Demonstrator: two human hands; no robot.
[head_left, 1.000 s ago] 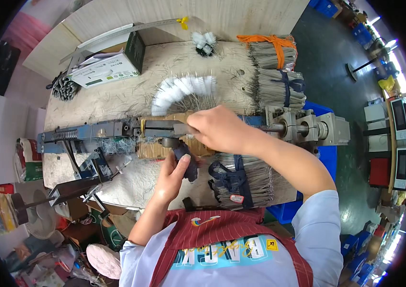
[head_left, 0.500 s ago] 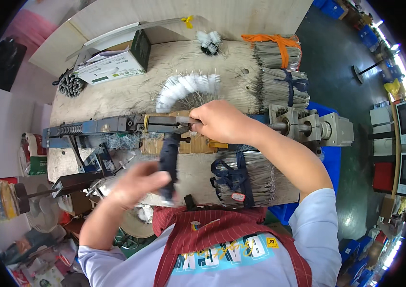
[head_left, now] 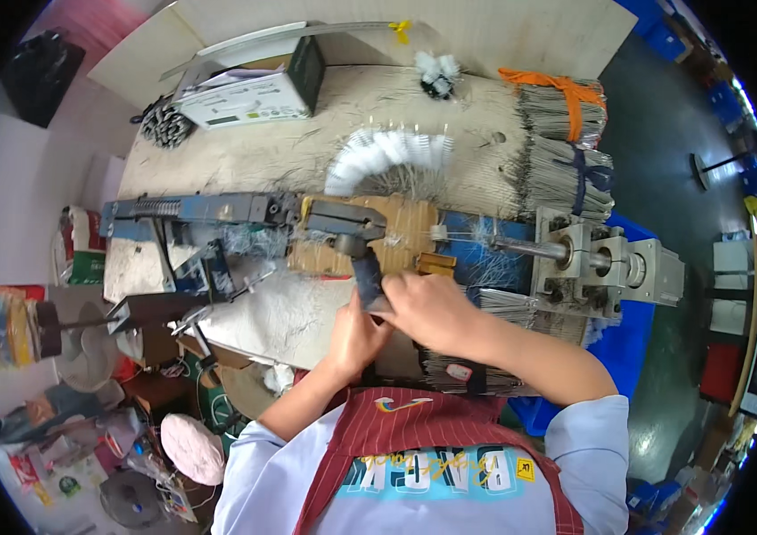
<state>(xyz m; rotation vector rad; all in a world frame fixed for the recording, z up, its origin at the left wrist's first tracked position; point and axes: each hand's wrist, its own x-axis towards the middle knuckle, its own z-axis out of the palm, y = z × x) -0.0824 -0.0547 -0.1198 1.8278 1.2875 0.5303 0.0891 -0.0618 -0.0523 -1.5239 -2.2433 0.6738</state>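
The dark lever handle (head_left: 366,275) of the bench machine (head_left: 343,223) was clasped between both hands, right hand (head_left: 427,308) wrapped above, left hand (head_left: 356,334) pressed just beneath.

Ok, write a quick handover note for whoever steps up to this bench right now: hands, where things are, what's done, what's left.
Left hand: on the lower end of the dark lever, near the bench front.
Right hand: closed over the same lever end, beside the left.
Lever: runs up to the grey clamp head on the wooden block, between the blue rail and the metal spindle unit.
Done: a curved row of white brushes lies on the bench behind the clamp.
Left: tied wire bundles wait at the right. Whether a piece sits in the clamp cannot be seen.
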